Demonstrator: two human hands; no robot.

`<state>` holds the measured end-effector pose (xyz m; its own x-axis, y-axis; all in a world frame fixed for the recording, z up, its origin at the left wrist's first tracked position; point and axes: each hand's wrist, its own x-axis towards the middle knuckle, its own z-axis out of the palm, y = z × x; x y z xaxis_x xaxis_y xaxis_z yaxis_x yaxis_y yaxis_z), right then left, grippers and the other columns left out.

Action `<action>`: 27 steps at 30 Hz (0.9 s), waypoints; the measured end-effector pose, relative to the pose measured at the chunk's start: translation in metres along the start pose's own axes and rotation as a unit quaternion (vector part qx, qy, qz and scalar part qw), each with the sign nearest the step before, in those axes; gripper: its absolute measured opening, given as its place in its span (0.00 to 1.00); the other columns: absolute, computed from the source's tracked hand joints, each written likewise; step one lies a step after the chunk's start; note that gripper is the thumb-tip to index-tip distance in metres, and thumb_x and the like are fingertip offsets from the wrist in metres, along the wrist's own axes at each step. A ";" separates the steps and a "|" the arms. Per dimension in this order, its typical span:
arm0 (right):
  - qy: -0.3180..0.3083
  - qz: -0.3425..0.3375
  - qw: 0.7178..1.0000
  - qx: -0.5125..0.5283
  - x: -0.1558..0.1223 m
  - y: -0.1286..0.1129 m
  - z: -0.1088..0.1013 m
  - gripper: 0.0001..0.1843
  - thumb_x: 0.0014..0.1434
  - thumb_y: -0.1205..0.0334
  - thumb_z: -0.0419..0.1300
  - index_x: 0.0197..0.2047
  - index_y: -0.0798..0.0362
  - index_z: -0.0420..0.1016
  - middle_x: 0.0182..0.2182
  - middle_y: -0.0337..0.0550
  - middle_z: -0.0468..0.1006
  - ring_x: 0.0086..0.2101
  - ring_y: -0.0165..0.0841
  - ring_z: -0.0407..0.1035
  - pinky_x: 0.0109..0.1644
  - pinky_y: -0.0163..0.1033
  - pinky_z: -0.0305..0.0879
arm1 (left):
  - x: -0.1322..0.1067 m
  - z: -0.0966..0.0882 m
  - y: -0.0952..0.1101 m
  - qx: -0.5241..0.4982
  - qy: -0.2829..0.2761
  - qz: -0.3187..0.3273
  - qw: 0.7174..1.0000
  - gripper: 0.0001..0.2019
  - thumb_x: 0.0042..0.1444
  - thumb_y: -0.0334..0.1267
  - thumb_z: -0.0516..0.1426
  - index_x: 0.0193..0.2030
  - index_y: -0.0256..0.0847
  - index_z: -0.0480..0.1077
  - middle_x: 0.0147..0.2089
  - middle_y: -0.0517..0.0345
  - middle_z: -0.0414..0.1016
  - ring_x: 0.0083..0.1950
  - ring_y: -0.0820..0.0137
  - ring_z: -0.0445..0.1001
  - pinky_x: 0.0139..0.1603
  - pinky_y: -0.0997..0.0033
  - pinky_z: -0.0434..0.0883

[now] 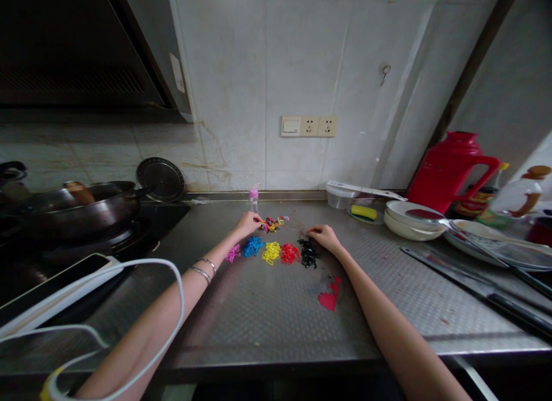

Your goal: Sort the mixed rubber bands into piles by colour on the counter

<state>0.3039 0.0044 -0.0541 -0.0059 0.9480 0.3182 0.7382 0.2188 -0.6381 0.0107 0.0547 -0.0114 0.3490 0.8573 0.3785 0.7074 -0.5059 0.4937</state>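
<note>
My left hand (249,223) pinches at the left edge of a mixed-colour pile of rubber bands (272,224); whatever is between its fingertips is too small to make out. Just above the black rubber bands (309,253), my right hand (325,237) has its fingers drawn together, their content hidden. Sorted heaps lie in a row nearer me: pink rubber bands (233,253), blue rubber bands (252,247), yellow rubber bands (271,252) and red rubber bands (290,253). Behind my left hand stands a small clear bottle (254,205) with a pink top.
A torn red piece (330,294) lies on the metal counter (267,320). To the right are stacked bowls (409,228), a knife (452,274), a sponge (363,212) and a red thermos (448,171). A wok (99,208) and a white cable (179,286) are at left.
</note>
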 end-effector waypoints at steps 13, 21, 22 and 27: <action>0.001 -0.004 1.000 -0.008 0.001 0.001 0.000 0.13 0.46 0.62 0.54 0.32 0.54 0.77 0.29 0.41 0.78 0.32 0.32 0.70 0.38 0.32 0.62 | -0.002 0.002 -0.002 -0.066 -0.017 -0.049 0.996 0.10 0.46 0.34 0.55 0.33 0.34 0.75 0.29 0.53 0.75 0.23 0.76 0.67 0.24 0.77 0.65; 0.000 -0.003 1.000 -0.003 0.000 -0.001 -0.001 0.12 0.45 0.63 0.54 0.32 0.53 0.77 0.29 0.41 0.78 0.32 0.33 0.70 0.38 0.32 0.63 | -0.002 0.000 0.003 -0.091 -0.017 -0.058 0.994 0.10 0.45 0.33 0.55 0.33 0.33 0.75 0.28 0.54 0.75 0.19 0.80 0.63 0.18 0.80 0.61; 0.000 -0.003 1.000 -0.003 0.000 -0.001 -0.001 0.12 0.45 0.63 0.54 0.31 0.54 0.77 0.29 0.41 0.78 0.32 0.33 0.70 0.38 0.32 0.63 | -0.002 0.001 0.003 -0.095 -0.018 -0.058 0.994 0.10 0.46 0.33 0.55 0.33 0.33 0.75 0.28 0.54 0.75 0.18 0.80 0.63 0.18 0.80 0.61; 0.000 -0.004 1.000 -0.008 0.000 -0.001 -0.002 0.13 0.45 0.62 0.54 0.31 0.54 0.77 0.29 0.41 0.78 0.32 0.33 0.70 0.38 0.32 0.62 | -0.003 0.001 0.004 -0.107 -0.017 -0.054 0.993 0.10 0.46 0.34 0.54 0.33 0.33 0.74 0.28 0.54 0.75 0.20 0.79 0.64 0.18 0.80 0.62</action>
<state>0.3040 0.0039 -0.0521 -0.0120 0.9466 0.3223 0.7490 0.2220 -0.6243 0.0132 0.0506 -0.0118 0.3011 0.9089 0.2885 0.5960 -0.4155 0.6872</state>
